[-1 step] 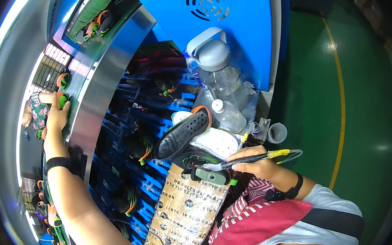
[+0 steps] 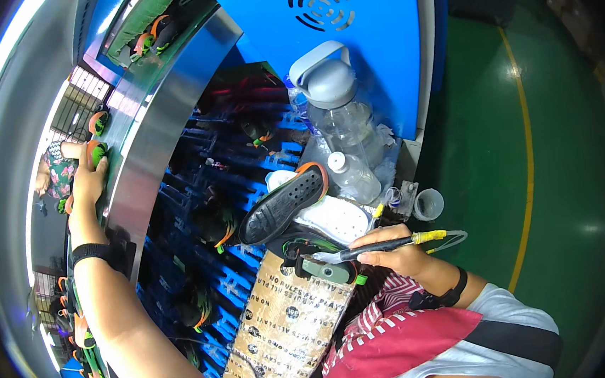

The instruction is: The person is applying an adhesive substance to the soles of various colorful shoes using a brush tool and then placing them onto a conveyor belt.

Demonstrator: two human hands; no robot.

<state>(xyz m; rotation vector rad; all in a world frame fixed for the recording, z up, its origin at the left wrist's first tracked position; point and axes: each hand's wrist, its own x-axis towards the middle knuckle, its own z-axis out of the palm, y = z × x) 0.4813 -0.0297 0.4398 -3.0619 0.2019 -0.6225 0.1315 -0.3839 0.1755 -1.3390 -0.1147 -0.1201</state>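
At the far left, my left hand [image 2: 89, 181] reaches out to the conveyor with its fingers around a green and orange shoe upper [image 2: 97, 152]. My right hand [image 2: 390, 249] grips a glue brush [image 2: 378, 247] with a black handle, a yellow collar and a thin clear tube. The brush's pale tip is over a dark shoe upper [image 2: 307, 247] on a grey-green last [image 2: 329, 272]. Just beyond lie a black sole with an orange rim [image 2: 279, 206] and a white sole with small holes [image 2: 337, 218].
A clear jug with a grey lid [image 2: 330, 87], a small white-capped bottle [image 2: 351, 178] and a plastic cup [image 2: 428, 205] stand beyond my right hand. Taped cardboard [image 2: 278, 326] lies before me. Blue slats [image 2: 239, 283] carry dark shoes. Another person [image 2: 59, 165] stands across the conveyor.
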